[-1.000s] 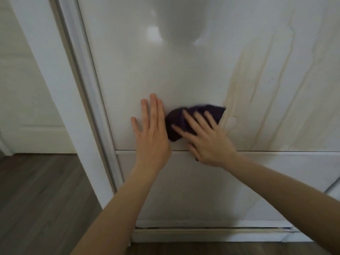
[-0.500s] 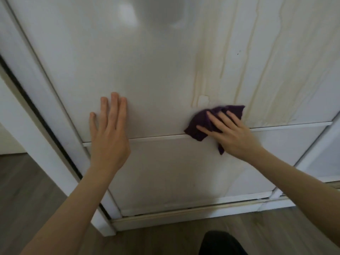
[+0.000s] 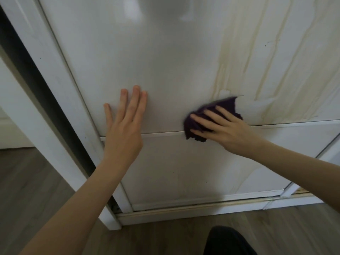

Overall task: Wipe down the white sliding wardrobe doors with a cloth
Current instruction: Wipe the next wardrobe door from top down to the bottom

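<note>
The white sliding wardrobe door (image 3: pixel 165 61) fills the view, with yellowish streak stains (image 3: pixel 266 70) running down its right part. My right hand (image 3: pixel 220 127) presses a dark purple cloth (image 3: pixel 220 107) flat against the door, just above the horizontal dividing strip (image 3: pixel 161 134). My left hand (image 3: pixel 125 126) lies flat on the door to the left of the cloth, fingers together and pointing up, holding nothing. The cloth's lower edge hangs over the strip.
The door's white frame (image 3: pixel 60 100) runs diagonally at the left with a dark gap (image 3: pixel 27 70) beside it. The bottom track (image 3: pixel 202 208) meets a wood floor (image 3: pixel 36 190). A dark knee (image 3: pixel 228 240) shows at the bottom edge.
The cloth and my right hand slid right along the door from beside my left hand, then shifted slightly back left. My view swung, so the door frame now shows at the left.
</note>
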